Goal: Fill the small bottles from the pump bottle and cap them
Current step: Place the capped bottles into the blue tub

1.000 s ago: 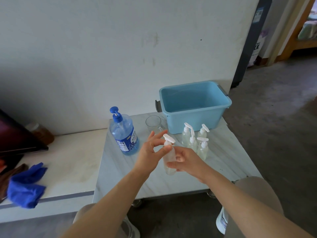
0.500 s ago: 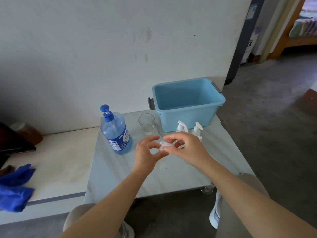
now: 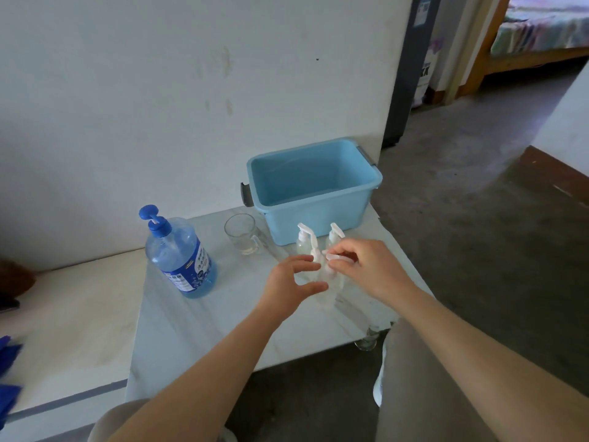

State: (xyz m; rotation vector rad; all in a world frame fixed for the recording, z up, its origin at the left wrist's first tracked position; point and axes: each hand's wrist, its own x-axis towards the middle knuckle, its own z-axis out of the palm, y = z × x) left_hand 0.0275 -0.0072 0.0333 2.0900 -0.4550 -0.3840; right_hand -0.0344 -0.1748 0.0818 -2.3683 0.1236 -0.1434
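On the counter (image 3: 197,320), in front of the blue tub (image 3: 314,218), the left hand (image 3: 287,282) curls its grip round a small bottle (image 3: 331,283) to steady it; the right hand (image 3: 373,269) pinches its pump cap (image 3: 333,257) (probably twisting it).

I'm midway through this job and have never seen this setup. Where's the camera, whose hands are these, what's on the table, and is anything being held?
There is no machine here. A person works with bare hands, and the single picture comes from a camera worn on their head, looking down. On the pale table stand a large blue pump bottle, a glass mug, a light blue tub and two small bottles with white pump tops. In front of those, the right hand pinches the white top of a third small bottle. The left hand curves round that bottle's side; whether it actually grips is unclear.
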